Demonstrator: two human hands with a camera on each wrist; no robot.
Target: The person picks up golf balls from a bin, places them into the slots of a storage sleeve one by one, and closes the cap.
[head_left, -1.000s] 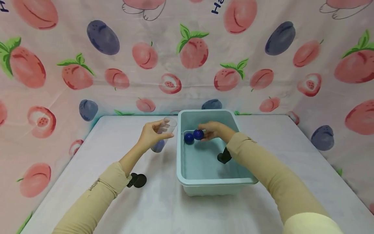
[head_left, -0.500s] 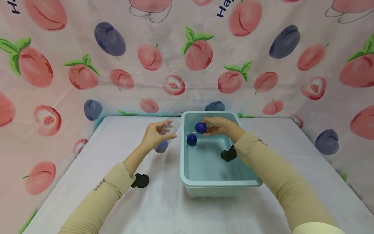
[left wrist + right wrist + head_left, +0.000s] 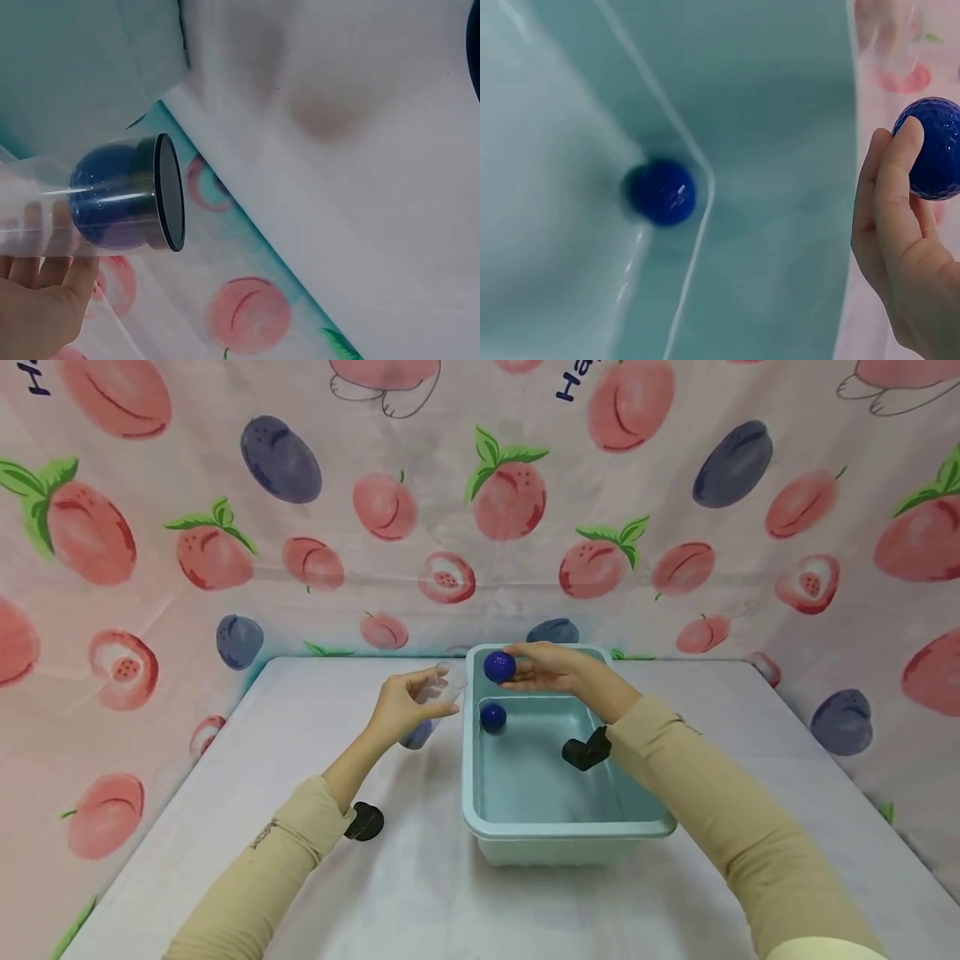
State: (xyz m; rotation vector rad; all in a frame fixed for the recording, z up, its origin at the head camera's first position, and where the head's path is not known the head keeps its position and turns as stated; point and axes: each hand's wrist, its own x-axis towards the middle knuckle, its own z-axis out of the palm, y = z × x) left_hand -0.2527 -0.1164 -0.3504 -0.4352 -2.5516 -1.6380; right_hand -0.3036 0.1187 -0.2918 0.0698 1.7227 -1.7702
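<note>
My left hand point(image 3: 401, 706) grips a clear plastic tube point(image 3: 444, 689), tilted with its open mouth up and toward the bin. A blue ball point(image 3: 112, 196) sits at the tube's dark-rimmed bottom end in the left wrist view. Above the back left part of the pale blue bin point(image 3: 570, 829), my right hand point(image 3: 551, 667) pinches a dimpled blue golf ball point(image 3: 499, 667) between thumb and fingers. That ball is a short way right of the tube's mouth, apart from it. Another blue ball point(image 3: 666, 193) lies on the bin floor in its back left corner.
A black wrist camera point(image 3: 588, 749) is at the right wrist, over the bin. Another dark round device point(image 3: 366, 821) shows beside the left cuff. The bin stands on a white-covered table point(image 3: 420, 893), with a fruit-print cloth point(image 3: 442, 485) hanging behind.
My right hand has lifted the golf ball off the bin floor and carried it up and left toward the tube. The left hand keeps its hold on the tube, nearly still.
</note>
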